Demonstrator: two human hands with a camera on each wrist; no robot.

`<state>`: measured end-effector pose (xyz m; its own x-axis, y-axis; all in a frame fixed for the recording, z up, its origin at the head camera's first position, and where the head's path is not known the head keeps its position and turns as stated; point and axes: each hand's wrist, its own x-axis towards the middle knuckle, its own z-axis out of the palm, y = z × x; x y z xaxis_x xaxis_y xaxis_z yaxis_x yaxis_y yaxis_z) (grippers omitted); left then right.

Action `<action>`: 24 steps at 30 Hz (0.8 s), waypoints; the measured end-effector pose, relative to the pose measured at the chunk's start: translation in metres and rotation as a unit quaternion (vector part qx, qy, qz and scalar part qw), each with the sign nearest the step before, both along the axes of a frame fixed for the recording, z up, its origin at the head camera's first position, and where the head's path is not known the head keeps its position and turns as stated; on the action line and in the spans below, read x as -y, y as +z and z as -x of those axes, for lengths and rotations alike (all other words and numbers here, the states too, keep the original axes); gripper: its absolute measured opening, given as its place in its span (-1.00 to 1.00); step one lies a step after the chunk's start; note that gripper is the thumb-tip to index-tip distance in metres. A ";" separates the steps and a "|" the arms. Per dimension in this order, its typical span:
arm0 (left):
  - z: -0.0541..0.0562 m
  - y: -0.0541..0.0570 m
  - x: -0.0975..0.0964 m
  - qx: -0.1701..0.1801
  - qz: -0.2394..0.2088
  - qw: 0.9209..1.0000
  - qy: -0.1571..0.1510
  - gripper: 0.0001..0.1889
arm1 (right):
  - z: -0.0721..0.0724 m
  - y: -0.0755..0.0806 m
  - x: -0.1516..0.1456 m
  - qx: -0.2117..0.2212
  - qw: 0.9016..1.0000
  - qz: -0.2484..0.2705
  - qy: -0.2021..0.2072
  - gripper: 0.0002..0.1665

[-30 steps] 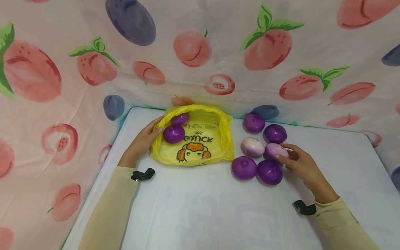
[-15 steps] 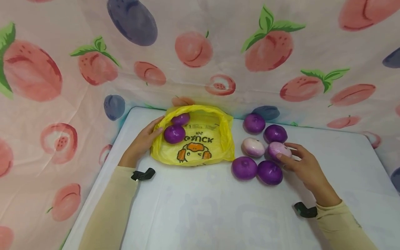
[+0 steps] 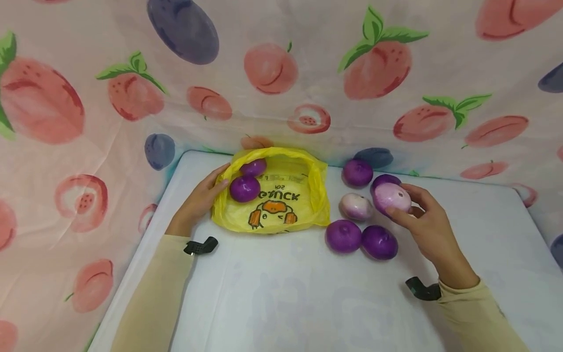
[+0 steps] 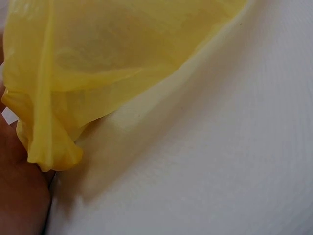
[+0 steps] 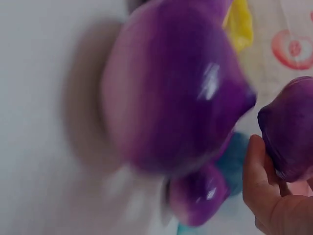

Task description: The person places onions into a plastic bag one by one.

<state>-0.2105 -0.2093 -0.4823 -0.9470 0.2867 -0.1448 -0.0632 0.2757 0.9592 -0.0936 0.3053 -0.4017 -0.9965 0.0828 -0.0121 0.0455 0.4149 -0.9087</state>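
My right hand (image 3: 433,230) grips a pale purple onion (image 3: 393,199), lifted just off the table, with thumb in front and fingers behind. That onion (image 5: 291,129) appears darker purple in the right wrist view. On the left, my left hand (image 3: 200,200) holds the left rim of a yellow plastic bag (image 3: 316,195), whose mouth is spread wide. Inside the bag lie a purple onion (image 3: 245,188) and another onion (image 3: 253,167) behind it, partly covered by the rim. In the left wrist view the bag's bunched edge (image 4: 54,142) lies against the hand.
Right of the bag sit a whitish onion (image 3: 356,206), two front purple onions, one left (image 3: 343,236) and one right (image 3: 379,242), and a back onion (image 3: 357,173). A partly hidden onion (image 3: 381,180) lies behind the held one. A fruit-print curtain (image 3: 272,112) borders the white table (image 3: 286,288).
My right hand has raised the pale purple onion from among the others and moved it slightly up and back. The left hand and the bag have stayed in place.
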 end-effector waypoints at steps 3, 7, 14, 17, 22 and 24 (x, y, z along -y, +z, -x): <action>-0.001 0.002 0.000 -0.004 -0.002 1.000 0.001 -0.38 | 0.004 0.005 0.013 -0.026 1.000 0.002 0.016 -0.26; -0.001 0.003 0.000 -0.005 0.004 1.000 0.000 -0.38 | 0.008 0.010 0.031 -0.033 0.999 0.004 0.041 -0.29; 0.000 0.003 0.000 -0.015 0.007 1.000 -0.003 -0.37 | 0.013 0.017 0.067 -0.007 0.994 0.076 0.084 -0.29; 0.000 0.003 -0.001 -0.018 0.006 1.000 -0.003 -0.37 | 0.018 0.018 0.082 -0.005 0.991 0.093 0.097 -0.28; 0.000 0.001 0.000 -0.014 0.009 1.000 -0.003 -0.37 | 0.023 0.017 0.103 0.013 0.990 0.086 0.109 -0.24; 0.000 0.000 0.001 -0.011 0.011 1.000 -0.002 -0.37 | 0.024 0.017 0.111 0.022 0.991 0.077 0.110 -0.20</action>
<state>-0.2107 -0.2099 -0.4823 -0.9486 0.2883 -0.1303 -0.0404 0.2979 0.9537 -0.1178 0.1945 -0.3849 -0.9883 -0.1432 -0.0518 0.0104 0.2757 -0.9612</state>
